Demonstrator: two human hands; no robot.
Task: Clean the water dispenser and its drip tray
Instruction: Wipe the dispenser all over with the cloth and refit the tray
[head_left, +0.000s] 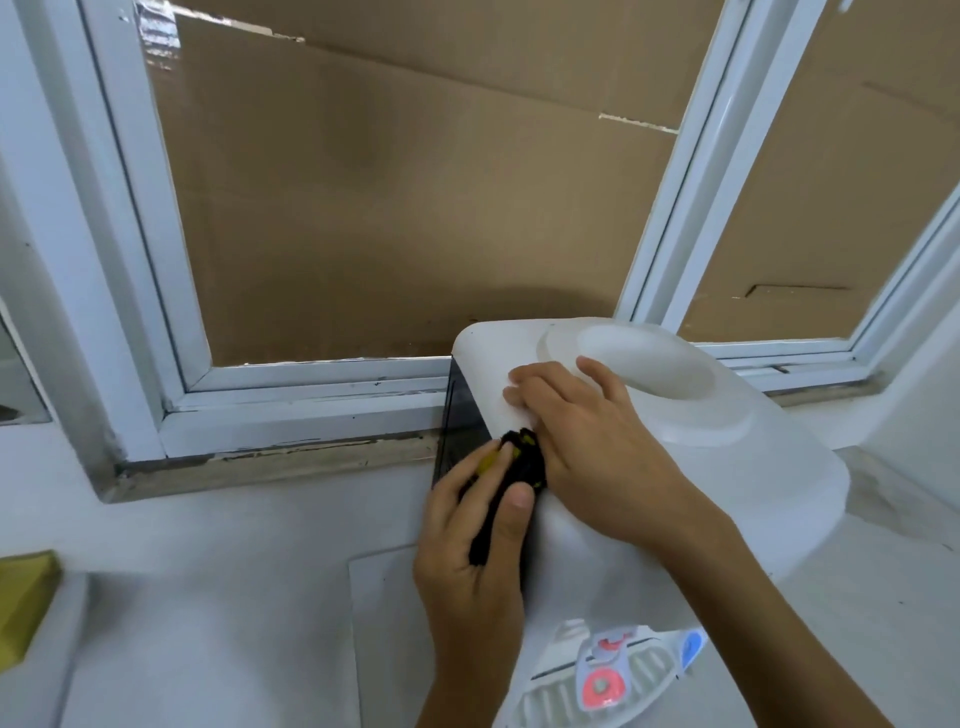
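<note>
White plastic water dispenser (691, 467), seen from above, stands on a pale counter (208, 597) below a window whose panes are covered with brown cardboard (415, 208). A person's left hand (470, 551) grips a black cloth with yellow patches (511, 467), thumb and curled fingers closed around it, pressing it against the dispenser's upper left edge where the white top meets a dark side panel (460, 415). Just right of that grip, touching the cloth, the right hand (592, 441) rests flat on the dispenser's top with fingers relaxed and spread, holding nothing, its fingertips reaching the rim of the round bottle well (649, 364), which lies beyond and right of both hands. Below the grip, toward the viewer, the dispenser's front shows a red tap (600, 686), a blue tap (690, 647) and the slotted white drip tray (550, 701) beneath them. Far left of the gripping hand, a yellow object (26, 603) sits at the counter's edge, only partly in view
</note>
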